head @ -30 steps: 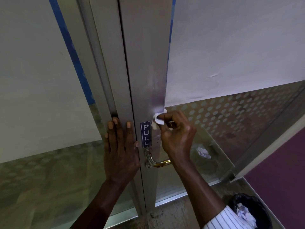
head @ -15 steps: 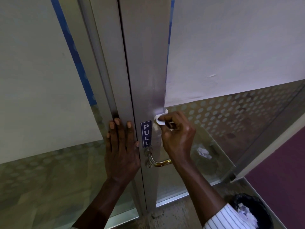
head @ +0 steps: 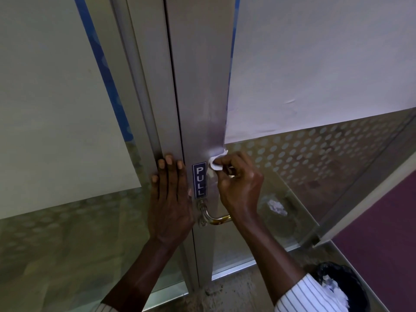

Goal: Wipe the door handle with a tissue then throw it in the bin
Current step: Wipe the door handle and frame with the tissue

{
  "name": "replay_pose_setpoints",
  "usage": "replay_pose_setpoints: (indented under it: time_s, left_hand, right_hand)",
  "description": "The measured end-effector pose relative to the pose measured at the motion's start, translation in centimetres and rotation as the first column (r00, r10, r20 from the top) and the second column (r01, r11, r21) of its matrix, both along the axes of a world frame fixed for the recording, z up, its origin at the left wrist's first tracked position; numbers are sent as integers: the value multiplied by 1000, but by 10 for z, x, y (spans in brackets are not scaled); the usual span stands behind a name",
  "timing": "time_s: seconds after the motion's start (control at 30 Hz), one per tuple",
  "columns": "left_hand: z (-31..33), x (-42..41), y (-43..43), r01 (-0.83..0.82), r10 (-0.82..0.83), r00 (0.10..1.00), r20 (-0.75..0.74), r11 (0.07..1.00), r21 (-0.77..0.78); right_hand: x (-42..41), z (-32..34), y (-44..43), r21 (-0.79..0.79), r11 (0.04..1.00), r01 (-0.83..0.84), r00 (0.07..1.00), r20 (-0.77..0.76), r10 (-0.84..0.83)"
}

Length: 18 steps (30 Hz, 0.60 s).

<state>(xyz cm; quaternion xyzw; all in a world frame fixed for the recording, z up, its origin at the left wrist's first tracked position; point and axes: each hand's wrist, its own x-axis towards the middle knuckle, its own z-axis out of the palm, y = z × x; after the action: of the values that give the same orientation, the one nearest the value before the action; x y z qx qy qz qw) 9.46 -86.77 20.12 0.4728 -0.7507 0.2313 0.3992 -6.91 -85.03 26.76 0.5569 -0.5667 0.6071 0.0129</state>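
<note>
Almost nothing has shifted: your right hand still pinches the tissue against the metal door stile just right of the PULL sign, above the door handle. Your left hand stays spread flat left of the sign. The bin sits well below-right.

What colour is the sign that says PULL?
The PULL sign is dark blue with white letters, seen in the head view.

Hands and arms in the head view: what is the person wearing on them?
Both hands, left hand and right hand, are bare: no gloves, rings or watch show. The forearms are bare too. The right sleeve is white with thin dark stripes, pushed up the arm. A sliver of matching striped left sleeve shows at the bottom edge.
</note>
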Motion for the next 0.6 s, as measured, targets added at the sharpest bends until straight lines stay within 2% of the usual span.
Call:
replay_pose_setpoints:
  time_s: [0.13,0.2,0.27,0.43,0.5,0.6]
  left_hand:
    - [-1,1,-2,4,-4,1000,12,1000,-19]
    - [-2,1,-2,10,-10,1000,9,1000,-20]
    - [-3,2,-3,2,-1,1000,17,1000,-25]
    - [-5,2,-4,-6,6,1000,2,1000,-14]
    - [-5,3,-4,-5,5,1000,8,1000,-14]
    - [-4,3,-4,7,-7,1000,15,1000,-12]
  right_hand:
    - [4,-49,16,272,961,55,997,-63,-40]
    - [3,-56,19,331,942,56,997,-70,-34]
    - [1,-45,16,291,956,36,998,-57,-20]
    - [-8,-11,2,79,997,-3,999,-53,7]
    - [-5,-20,5,109,994,1,997,-82,8]
    - [2,-43,15,284,958,32,990,-143,10]
